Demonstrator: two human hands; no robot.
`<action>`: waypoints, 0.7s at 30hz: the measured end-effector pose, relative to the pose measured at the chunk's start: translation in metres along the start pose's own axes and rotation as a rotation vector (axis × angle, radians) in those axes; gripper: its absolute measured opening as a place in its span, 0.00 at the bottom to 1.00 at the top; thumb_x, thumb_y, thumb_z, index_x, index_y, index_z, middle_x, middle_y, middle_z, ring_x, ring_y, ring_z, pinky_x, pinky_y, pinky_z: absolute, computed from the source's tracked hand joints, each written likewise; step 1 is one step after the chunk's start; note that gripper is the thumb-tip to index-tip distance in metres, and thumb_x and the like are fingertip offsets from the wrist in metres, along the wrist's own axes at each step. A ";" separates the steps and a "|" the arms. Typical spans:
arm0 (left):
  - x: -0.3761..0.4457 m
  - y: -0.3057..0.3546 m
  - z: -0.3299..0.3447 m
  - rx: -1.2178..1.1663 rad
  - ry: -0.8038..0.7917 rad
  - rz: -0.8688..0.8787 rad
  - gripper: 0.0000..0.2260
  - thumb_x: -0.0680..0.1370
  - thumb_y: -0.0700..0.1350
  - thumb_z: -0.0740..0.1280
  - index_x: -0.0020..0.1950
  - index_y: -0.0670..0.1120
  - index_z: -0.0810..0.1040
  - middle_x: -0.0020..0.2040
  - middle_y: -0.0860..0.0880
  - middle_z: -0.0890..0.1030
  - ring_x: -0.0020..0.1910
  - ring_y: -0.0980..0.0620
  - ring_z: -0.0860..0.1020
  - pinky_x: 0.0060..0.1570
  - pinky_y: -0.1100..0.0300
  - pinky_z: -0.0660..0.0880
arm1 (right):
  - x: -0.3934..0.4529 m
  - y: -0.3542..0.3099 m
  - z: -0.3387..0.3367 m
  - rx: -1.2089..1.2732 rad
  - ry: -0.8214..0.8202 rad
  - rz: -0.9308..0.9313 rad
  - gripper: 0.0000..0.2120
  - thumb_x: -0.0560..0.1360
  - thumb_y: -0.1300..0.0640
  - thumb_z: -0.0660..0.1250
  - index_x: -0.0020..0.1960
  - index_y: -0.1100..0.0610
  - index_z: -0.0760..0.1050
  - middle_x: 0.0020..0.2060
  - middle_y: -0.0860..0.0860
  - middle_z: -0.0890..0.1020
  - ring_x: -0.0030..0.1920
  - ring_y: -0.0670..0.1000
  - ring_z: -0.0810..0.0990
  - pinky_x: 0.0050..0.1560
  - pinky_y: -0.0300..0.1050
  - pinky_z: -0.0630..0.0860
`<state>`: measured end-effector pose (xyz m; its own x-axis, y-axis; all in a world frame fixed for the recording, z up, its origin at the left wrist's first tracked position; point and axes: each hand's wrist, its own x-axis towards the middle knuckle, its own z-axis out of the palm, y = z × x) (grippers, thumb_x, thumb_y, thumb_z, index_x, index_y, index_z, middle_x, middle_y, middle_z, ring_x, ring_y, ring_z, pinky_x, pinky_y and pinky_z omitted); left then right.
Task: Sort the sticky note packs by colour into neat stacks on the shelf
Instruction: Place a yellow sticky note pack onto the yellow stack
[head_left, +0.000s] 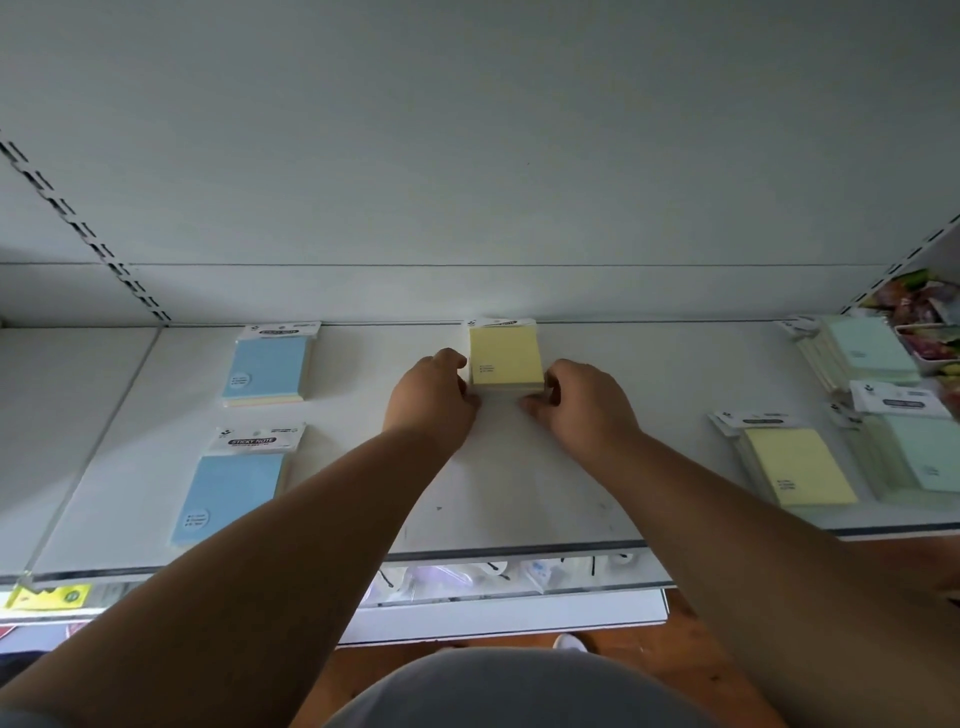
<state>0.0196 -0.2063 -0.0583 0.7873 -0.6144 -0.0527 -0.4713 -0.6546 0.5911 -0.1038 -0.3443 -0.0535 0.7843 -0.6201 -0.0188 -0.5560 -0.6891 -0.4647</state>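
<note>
Both hands flank the yellow stack (505, 358) at the shelf's (519, 467) back edge, the left hand (434, 397) touching its left side with loosely curled fingers, the right hand (582, 402) similarly curled at its right corner, forearms outstretched.

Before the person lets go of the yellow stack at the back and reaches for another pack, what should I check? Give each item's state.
1. Yellow stack squared against the back wall: ok.
2. Left hand and right hand flanking it: ok.
3. Hands gripping or only touching: cannot tell.
4. Blue packs kept apart on the left: ok.
5. Loose yellow pack on the right still unsorted: not ok.
6. Green packs on the right tidy: not ok.
</note>
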 end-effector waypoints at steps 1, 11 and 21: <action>0.001 0.001 0.000 0.025 -0.010 0.003 0.19 0.73 0.45 0.67 0.63 0.49 0.73 0.51 0.50 0.80 0.49 0.48 0.77 0.43 0.59 0.70 | 0.001 0.000 0.000 -0.031 -0.019 -0.003 0.12 0.72 0.47 0.70 0.44 0.55 0.73 0.42 0.53 0.80 0.44 0.56 0.78 0.39 0.44 0.70; 0.005 0.004 -0.002 0.052 -0.032 -0.005 0.14 0.73 0.44 0.66 0.58 0.48 0.76 0.48 0.50 0.81 0.47 0.48 0.77 0.40 0.60 0.69 | 0.007 -0.002 -0.005 -0.024 -0.036 0.000 0.13 0.72 0.47 0.71 0.45 0.57 0.77 0.42 0.53 0.81 0.45 0.55 0.78 0.40 0.44 0.70; -0.003 0.006 -0.006 0.191 0.018 0.097 0.08 0.79 0.49 0.61 0.50 0.47 0.76 0.44 0.48 0.77 0.41 0.47 0.73 0.38 0.58 0.66 | -0.002 0.002 -0.010 -0.198 0.027 -0.213 0.16 0.80 0.49 0.60 0.42 0.61 0.76 0.37 0.54 0.73 0.40 0.58 0.76 0.36 0.46 0.66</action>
<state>0.0164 -0.2056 -0.0499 0.7404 -0.6721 0.0123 -0.6109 -0.6651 0.4294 -0.1088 -0.3477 -0.0458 0.8831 -0.4614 0.0853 -0.4245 -0.8630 -0.2741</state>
